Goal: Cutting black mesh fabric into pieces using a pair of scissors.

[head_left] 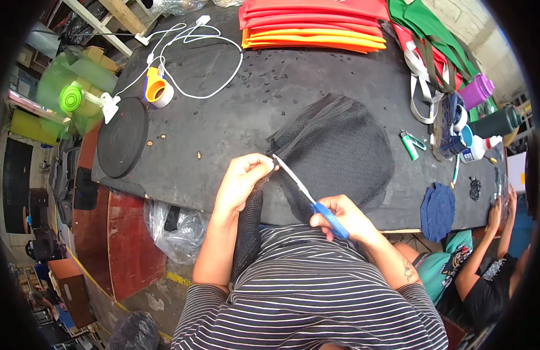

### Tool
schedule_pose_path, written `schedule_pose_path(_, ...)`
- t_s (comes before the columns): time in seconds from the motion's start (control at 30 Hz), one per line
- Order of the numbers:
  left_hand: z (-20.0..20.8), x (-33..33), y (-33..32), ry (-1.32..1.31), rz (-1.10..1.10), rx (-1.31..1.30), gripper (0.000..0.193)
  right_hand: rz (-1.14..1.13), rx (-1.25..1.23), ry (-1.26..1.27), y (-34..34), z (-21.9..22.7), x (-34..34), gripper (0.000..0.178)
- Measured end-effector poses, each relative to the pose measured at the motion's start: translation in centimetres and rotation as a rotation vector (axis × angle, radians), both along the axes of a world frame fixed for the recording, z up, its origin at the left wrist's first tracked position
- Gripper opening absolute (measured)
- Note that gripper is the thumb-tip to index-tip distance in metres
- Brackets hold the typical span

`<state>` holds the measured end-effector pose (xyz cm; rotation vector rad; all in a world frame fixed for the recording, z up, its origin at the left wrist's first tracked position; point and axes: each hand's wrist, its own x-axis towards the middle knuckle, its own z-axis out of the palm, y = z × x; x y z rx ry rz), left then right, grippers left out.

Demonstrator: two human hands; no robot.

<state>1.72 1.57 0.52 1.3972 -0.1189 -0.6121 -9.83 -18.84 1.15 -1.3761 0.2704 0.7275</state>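
Observation:
My left hand (pixel 245 175) is closed in a pinch on the edge of black mesh fabric (pixel 348 151), and a strip of the mesh hangs down below it over the table's front edge. The rest of the mesh lies bunched and folded on the black table. My right hand (pixel 345 219) grips the blue handles of a pair of scissors (pixel 302 185). The blades point up and left, and their tips reach the mesh right beside my left fingertips. Whether the blades are closed on the cloth is too small to tell.
Folded red and orange fabric (pixel 313 26) is stacked at the back. A black coil of strap (pixel 123 137), tape roll (pixel 159 92) and white cable (pixel 238 67) lie left. Bottles, a green lighter (pixel 408 146) and navy cloth (pixel 438 211) are right, near another person's hands (pixel 503 207).

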Motion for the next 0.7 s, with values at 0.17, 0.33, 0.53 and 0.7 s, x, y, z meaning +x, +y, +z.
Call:
schedule_pose_path(0.17, 0.0, 0.0, 0.3, -0.018, 0.013, 0.005, 0.014, 0.021, 0.077, 0.027, -1.0, 0.5, 0.4, 0.019)
schedule_pose_path(0.33, 0.0, -0.1, 0.1, -0.012, 0.000, 0.001, 0.013, -0.016, 0.167, -0.011, -0.5, -0.2, 0.6, 0.023)
schedule_pose_path(0.53, 0.0, -0.1, 0.3, -0.027, 0.007, 0.006, 0.012, 0.068, 0.097, 0.026, -0.9, 0.7, 1.2, 0.017)
schedule_pose_path(0.7, -0.1, 0.3, 0.7, -0.003, 0.086, -0.014, 0.016, -0.190, 0.186, -0.288, -2.3, -0.9, 1.8, 0.027)
